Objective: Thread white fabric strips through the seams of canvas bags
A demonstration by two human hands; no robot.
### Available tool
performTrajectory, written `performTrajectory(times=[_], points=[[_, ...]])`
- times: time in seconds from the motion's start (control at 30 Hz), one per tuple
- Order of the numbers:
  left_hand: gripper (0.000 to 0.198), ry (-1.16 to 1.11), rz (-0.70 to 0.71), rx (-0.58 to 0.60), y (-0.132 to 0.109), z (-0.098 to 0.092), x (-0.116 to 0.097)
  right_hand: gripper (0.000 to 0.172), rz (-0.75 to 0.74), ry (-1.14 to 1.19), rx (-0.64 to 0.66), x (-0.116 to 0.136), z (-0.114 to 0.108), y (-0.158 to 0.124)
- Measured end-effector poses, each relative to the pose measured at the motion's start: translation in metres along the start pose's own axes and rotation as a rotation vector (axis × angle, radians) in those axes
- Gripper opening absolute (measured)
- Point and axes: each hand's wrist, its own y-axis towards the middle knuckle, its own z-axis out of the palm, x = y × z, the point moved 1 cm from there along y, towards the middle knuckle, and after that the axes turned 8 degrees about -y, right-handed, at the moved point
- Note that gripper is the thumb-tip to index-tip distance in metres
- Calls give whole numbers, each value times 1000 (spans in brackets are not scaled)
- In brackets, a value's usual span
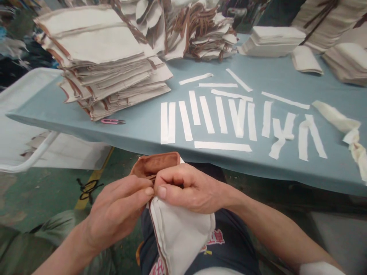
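Both hands meet over my lap on a cream cloth pouch (180, 233) with a brown trimmed opening (155, 164). My left hand (117, 210) pinches the brown edge with curled fingers. My right hand (189, 189) is closed on the same edge from the right, thumb against the left fingertips. The pouch body hangs down below the hands.
A blue table (143, 126) holds several white tape strips (220, 114), a tall stack of cream pouches (106, 65) at the left, more piles (200, 34) at the back, folded white cloth (272, 40), and a small pink clipper (112, 121). A white bin (20, 99) stands at the left.
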Motion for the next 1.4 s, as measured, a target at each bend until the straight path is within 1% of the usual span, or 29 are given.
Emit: performTrajectory(times=[0.07, 0.1, 0.17, 0.2, 0.27, 0.3, 0.37, 0.43, 0.5, 0.53, 0.6, 0.67, 0.7, 0.73, 0.8, 0.87, 0.93, 1.0, 1.13, 1.2, 1.27, 1.33, 1.37, 1.4], points=[[24, 49, 108, -86, 4, 10, -1, 47, -13, 54, -49, -7, 6, 2], [23, 68, 135, -139, 6, 15, -2, 49, -16, 89, -75, -10, 9, 3], [21, 71, 116, -243, 6, 24, -3, 52, -27, 144, -119, -16, 13, 5], [20, 54, 100, -275, 5, 28, -4, 52, -40, 141, -130, -17, 14, 5], [20, 5, 76, -295, 2, 31, -6, 46, -105, 35, -127, -15, 13, 4], [19, -1, 58, -286, 0, 31, -6, 40, -160, -72, -124, -12, 11, 3], [18, 31, 25, -257, -4, 26, -7, 24, -308, -362, -140, -5, 5, -1], [17, 66, -24, -216, -4, 16, -8, 15, -470, -665, -209, 2, 0, -6], [16, 22, -72, -116, 0, 5, -10, 17, -575, -911, -270, 6, -2, -9], [16, -32, -101, -51, 3, -1, -11, 18, -597, -1005, -286, 7, -2, -10], [24, -147, -155, 81, 11, -9, -13, 20, -605, -1131, -287, 8, -1, -12], [33, -200, -181, 189, 18, -14, -15, 21, -599, -1192, -294, 7, -1, -13], [31, -181, -173, 214, 19, -15, -15, 21, -594, -1206, -298, 6, -1, -13], [28, -139, -145, 222, 20, -15, -15, 21, -593, -1211, -307, 4, -1, -14], [24, -25, -59, 201, 18, -13, -15, 22, -604, -1212, -334, 0, -2, -14], [27, 59, 16, 180, 15, -12, -14, 22, -631, -1215, -366, -3, -3, -14], [29, 84, 32, 180, 14, -12, -13, 24, -657, -1244, -388, -5, -3, -13], [25, 43, 7, 196, 15, -14, -12, 27, -686, -1297, -400, -3, -2, -13], [18, -148, -98, 249, 26, -23, -12, 36, -728, -1417, -373, 8, 2, -16], [20, -229, -171, 301, 32, -27, -13, 38, -698, -1489, -331, 16, 7, -20], [25, -279, -237, 388, 34, -29, -15, 38, -651, -1531, -293, 24, 13, -24], [27, -286, -263, 460, 34, -29, -18, 37, -595, -1537, -259, 33, 19, -29], [27, -265, -259, 468, 33, -28, -21, 38, -566, -1534, -244, 37, 21, -31], [28, -229, -240, 447, 32, -26, -24, 38, -535, -1530, -220, 40, 22, -32]])
